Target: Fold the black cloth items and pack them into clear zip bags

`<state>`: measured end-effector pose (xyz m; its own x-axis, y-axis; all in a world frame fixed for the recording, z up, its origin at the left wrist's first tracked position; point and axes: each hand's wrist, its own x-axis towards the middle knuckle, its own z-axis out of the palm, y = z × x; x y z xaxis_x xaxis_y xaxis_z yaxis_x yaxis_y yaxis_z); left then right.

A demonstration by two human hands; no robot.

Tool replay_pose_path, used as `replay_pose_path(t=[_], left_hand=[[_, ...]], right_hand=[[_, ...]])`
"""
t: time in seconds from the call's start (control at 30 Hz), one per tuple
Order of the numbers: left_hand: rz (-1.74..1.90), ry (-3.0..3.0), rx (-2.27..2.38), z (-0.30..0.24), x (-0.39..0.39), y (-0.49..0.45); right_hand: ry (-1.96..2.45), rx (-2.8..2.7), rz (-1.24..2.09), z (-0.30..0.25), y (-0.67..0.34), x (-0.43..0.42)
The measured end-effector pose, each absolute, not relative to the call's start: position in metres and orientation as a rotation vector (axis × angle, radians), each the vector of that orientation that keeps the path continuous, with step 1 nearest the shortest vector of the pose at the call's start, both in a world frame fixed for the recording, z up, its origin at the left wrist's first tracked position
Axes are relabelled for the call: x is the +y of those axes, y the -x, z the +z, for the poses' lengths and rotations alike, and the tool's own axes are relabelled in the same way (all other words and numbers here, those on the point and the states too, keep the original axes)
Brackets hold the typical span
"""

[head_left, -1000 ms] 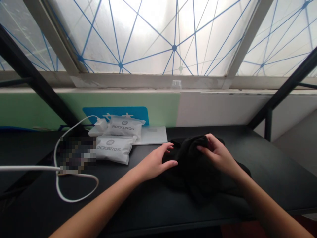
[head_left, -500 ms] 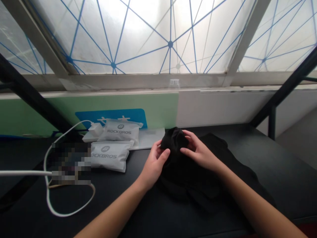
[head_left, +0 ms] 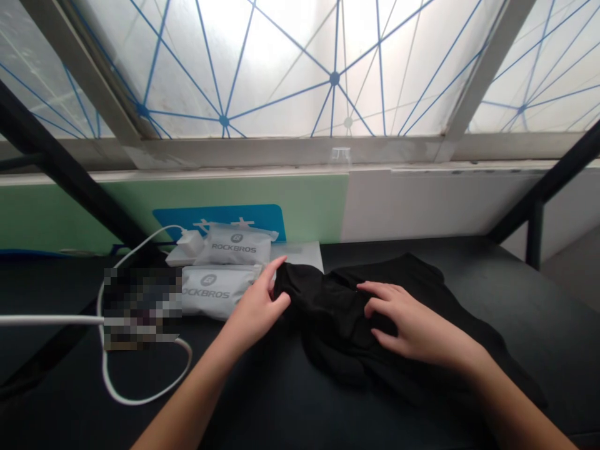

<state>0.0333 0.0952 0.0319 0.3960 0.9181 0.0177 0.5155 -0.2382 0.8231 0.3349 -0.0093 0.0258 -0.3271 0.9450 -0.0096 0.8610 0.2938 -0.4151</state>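
Observation:
A piece of black cloth (head_left: 323,300), gathered and wrinkled, lies across the middle of the black table and spreads to the right; what kind of garment it is I cannot make out. My left hand (head_left: 260,303) grips its left end, thumb in front and fingers behind. Over the middle of the cloth is my right hand (head_left: 403,319), fingers apart and slightly bent, fingertips at the fabric with nothing pinched between them. Close to my left hand lies a grey ROCKBROS pouch (head_left: 210,290), with a second grey pouch (head_left: 237,245) behind it.
A white charger (head_left: 190,242) with a white cable (head_left: 105,369) is at the left, beside a blurred-out object (head_left: 140,309). A pale flat sheet (head_left: 300,250) lies behind the cloth. Dark slanted frame bars (head_left: 534,200) flank the black table (head_left: 497,269) below the window.
My left hand has drawn the cloth's bunched end leftward and lower. My right hand has let go of that end and moved right, its fingers spreading. The view has shifted slightly.

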Motion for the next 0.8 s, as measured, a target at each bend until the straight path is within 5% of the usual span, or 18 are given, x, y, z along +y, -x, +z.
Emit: replay_pose_path(t=[0.3, 0.6, 0.8], left_hand=[[0.481, -2.907, 1.151, 0.023, 0.087, -0.036], [0.788, -2.552, 0.918, 0.041, 0.087, -0.046], [0.817, -2.138, 0.885, 0.084, 0.054, -0.065]], right_hand=[[1.732, -2.271, 0.492, 0.021, -0.337, -0.048], [1.632, -1.929, 0.589, 0.018, -0.362, -0.061], [1.661, -1.329, 0.208, 0.051, -0.394, -0.054]])
